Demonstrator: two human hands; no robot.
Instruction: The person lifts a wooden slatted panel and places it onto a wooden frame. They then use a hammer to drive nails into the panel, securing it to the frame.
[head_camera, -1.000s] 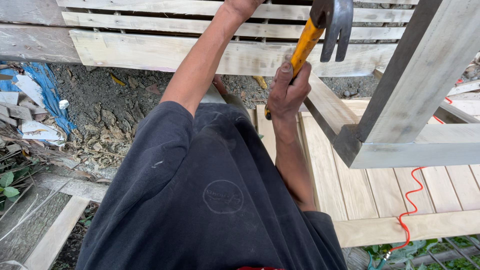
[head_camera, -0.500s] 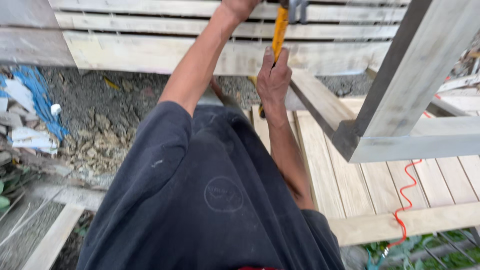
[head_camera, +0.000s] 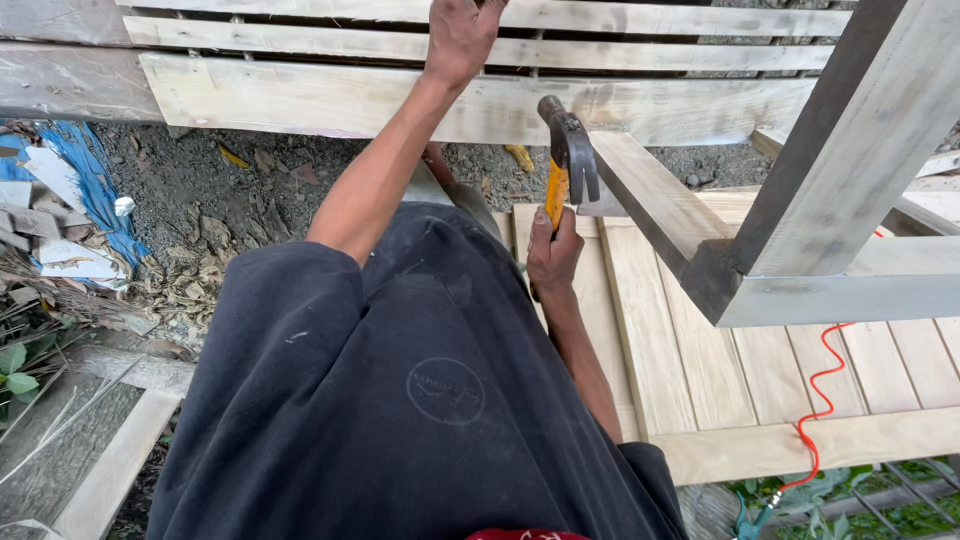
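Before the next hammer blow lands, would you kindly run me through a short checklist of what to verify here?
1. Right hand closed firmly around the hammer handle: ok.
2. Hammer head raised, with the wooden beam close beside it: ok.
3. Left hand steadying the upper slat, apart from the hammer head: ok.
4. Nail in place and upright: cannot tell, none is visible.
5. Orange cord lies on the plank deck, away from both hands: ok.
6. Footing on the ground: cannot tell, hidden by the dark shirt.
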